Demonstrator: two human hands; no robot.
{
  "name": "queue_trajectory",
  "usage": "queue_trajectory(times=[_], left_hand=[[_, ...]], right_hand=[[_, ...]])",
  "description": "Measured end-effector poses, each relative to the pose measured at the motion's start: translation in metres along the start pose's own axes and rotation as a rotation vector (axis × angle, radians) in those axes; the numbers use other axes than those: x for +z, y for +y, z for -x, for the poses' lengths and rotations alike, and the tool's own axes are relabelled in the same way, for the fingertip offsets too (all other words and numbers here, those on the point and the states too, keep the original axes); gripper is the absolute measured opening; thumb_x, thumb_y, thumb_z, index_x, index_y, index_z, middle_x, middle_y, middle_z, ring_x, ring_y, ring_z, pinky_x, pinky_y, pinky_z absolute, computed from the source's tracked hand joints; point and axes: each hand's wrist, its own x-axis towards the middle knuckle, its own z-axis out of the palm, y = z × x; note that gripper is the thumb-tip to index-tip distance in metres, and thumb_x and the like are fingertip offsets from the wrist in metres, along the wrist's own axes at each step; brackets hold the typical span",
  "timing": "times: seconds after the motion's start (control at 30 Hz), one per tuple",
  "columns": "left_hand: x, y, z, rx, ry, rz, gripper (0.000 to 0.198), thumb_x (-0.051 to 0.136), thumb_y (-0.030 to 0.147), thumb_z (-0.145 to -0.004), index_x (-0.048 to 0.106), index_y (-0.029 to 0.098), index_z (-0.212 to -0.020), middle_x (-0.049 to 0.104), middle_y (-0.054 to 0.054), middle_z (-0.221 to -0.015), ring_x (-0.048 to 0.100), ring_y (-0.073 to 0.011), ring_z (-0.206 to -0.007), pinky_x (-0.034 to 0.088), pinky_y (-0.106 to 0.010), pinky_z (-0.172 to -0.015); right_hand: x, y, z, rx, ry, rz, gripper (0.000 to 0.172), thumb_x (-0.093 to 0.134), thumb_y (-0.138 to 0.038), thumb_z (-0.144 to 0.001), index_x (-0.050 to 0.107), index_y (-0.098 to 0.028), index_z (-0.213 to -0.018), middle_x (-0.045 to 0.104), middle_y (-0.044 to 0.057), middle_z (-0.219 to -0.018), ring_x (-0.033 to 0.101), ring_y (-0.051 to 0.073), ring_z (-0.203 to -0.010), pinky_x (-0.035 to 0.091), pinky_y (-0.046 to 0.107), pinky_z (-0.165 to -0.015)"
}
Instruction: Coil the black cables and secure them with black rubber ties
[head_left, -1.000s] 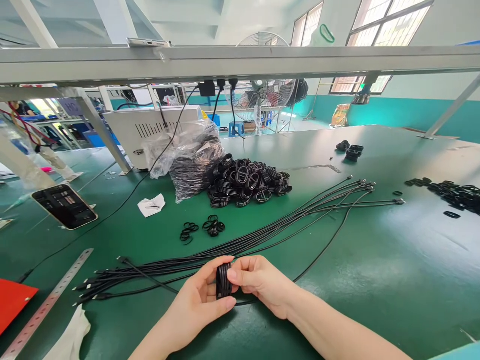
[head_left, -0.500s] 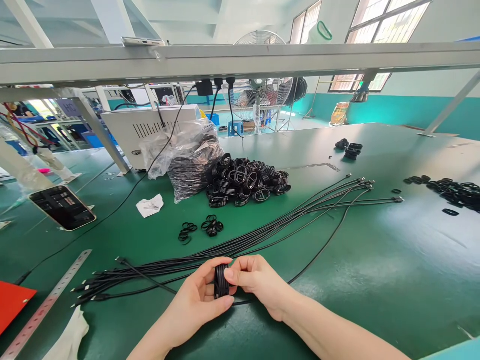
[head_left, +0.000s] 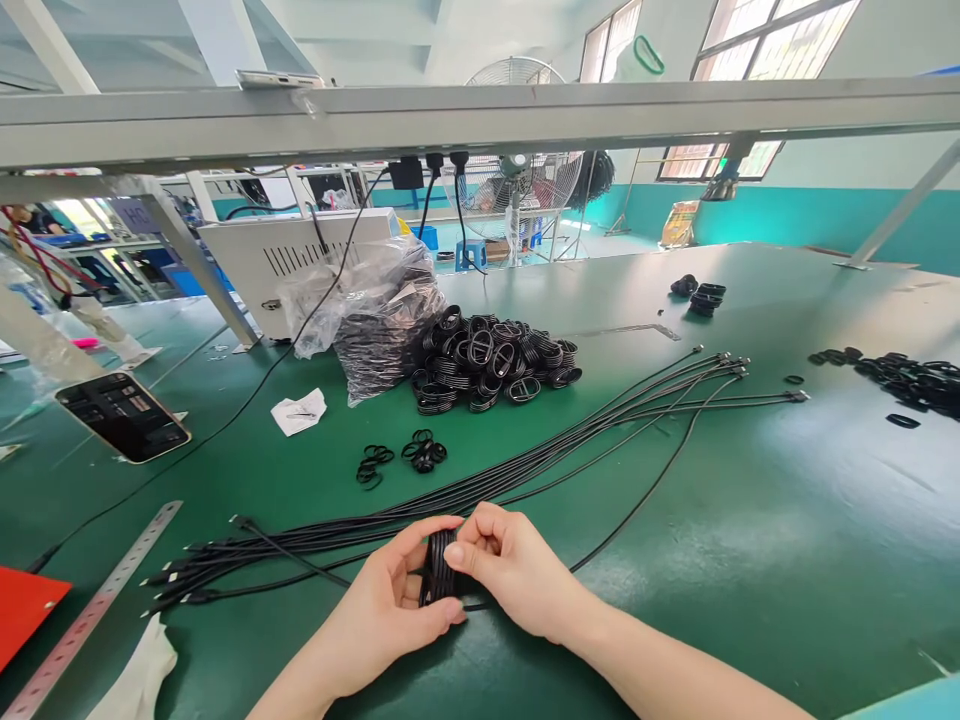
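Note:
A looped coil of black cable (head_left: pixel 438 568) sits between my two hands, held upright just above the bench. My left hand (head_left: pixel 386 620) cups it from the left and my right hand (head_left: pixel 510 570) pinches it from the right. Long black cables (head_left: pixel 540 480) run from the coil area across the green bench top, their metal-tipped connectors (head_left: pixel 724 368) fanned out at the far right. More connector ends (head_left: pixel 176 590) lie to the left of my left hand. Part of the coil is hidden by my fingers.
A heap of black oval rings (head_left: pixel 484 360) stands beside a bulging plastic bag (head_left: pixel 382 320). Small black rings (head_left: pixel 424 451) lie nearer. A steel ruler (head_left: pixel 94 610), a phone (head_left: pixel 124 416), a red sheet (head_left: pixel 22 612) and a white cloth (head_left: pixel 139 670) lie at left.
My right fingers have curled further over the coil, and both hands have drawn slightly closer around it. The view has drifted slightly.

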Motion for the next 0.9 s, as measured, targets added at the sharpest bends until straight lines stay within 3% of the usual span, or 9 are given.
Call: queue_trajectory(times=[0.07, 0.3, 0.43, 0.6, 0.8, 0.9], left_hand=[[0.002, -0.001, 0.0, 0.006, 0.009, 0.007, 0.065, 0.078, 0.02, -0.071, 0.051, 0.028, -0.129, 0.065, -0.011, -0.121, 0.07, -0.0172, -0.075, 0.058, -0.032, -0.073], [0.004, -0.003, -0.002, 0.051, -0.037, 0.083, 0.075, 0.082, 0.018, -0.067, 0.048, 0.035, -0.132, 0.062, -0.007, -0.119, 0.068, -0.0236, -0.092, 0.054, -0.04, -0.085], [0.0, -0.002, -0.001, 0.052, -0.076, 0.136, 0.064, 0.081, 0.019, -0.068, 0.054, 0.031, -0.124, 0.064, -0.008, -0.116, 0.065, -0.0252, -0.099, 0.052, -0.042, -0.089], [-0.002, -0.001, -0.002, 0.038, -0.039, 0.086, 0.059, 0.08, 0.019, -0.069, 0.056, 0.029, -0.122, 0.066, -0.006, -0.108, 0.066, -0.0214, -0.091, 0.052, -0.04, -0.088], [0.004, 0.008, -0.001, 0.039, -0.008, -0.001, 0.05, 0.078, 0.016, -0.071, 0.06, 0.025, -0.117, 0.069, -0.004, -0.099, 0.064, -0.0197, -0.094, 0.051, -0.033, -0.086], [0.003, 0.011, 0.002, 0.042, -0.048, 0.081, 0.05, 0.078, 0.013, -0.071, 0.061, 0.026, -0.116, 0.068, -0.003, -0.104, 0.065, -0.0207, -0.096, 0.051, -0.036, -0.09]], right_hand=[[0.001, 0.001, 0.0, 0.013, 0.0, -0.022, 0.034, 0.073, -0.044, -0.071, 0.053, -0.018, -0.063, 0.046, -0.004, -0.062, 0.039, 0.01, -0.059, 0.033, 0.025, -0.056], [0.001, -0.005, 0.001, 0.072, -0.088, -0.192, 0.045, 0.075, -0.057, -0.066, 0.054, -0.017, -0.066, 0.049, -0.003, -0.064, 0.045, 0.011, -0.06, 0.038, 0.026, -0.059], [-0.006, -0.007, 0.001, -0.017, -0.229, -0.004, 0.047, 0.059, -0.061, -0.081, 0.054, -0.018, -0.062, 0.045, -0.002, -0.069, 0.044, 0.012, -0.062, 0.039, 0.027, -0.06], [-0.021, -0.014, 0.003, -0.188, -0.294, 0.375, 0.032, 0.057, -0.045, -0.089, 0.058, -0.02, -0.07, 0.046, 0.0, -0.076, 0.047, 0.016, -0.076, 0.039, 0.028, -0.07], [-0.028, -0.022, 0.006, -0.254, -0.447, 0.346, 0.022, 0.053, -0.038, -0.093, 0.058, -0.02, -0.08, 0.043, 0.0, -0.082, 0.045, 0.014, -0.076, 0.04, 0.026, -0.07], [-0.031, -0.021, 0.005, -0.275, -0.424, 0.405, 0.023, 0.052, -0.038, -0.094, 0.058, -0.02, -0.081, 0.043, 0.0, -0.082, 0.044, 0.014, -0.074, 0.04, 0.026, -0.067]])
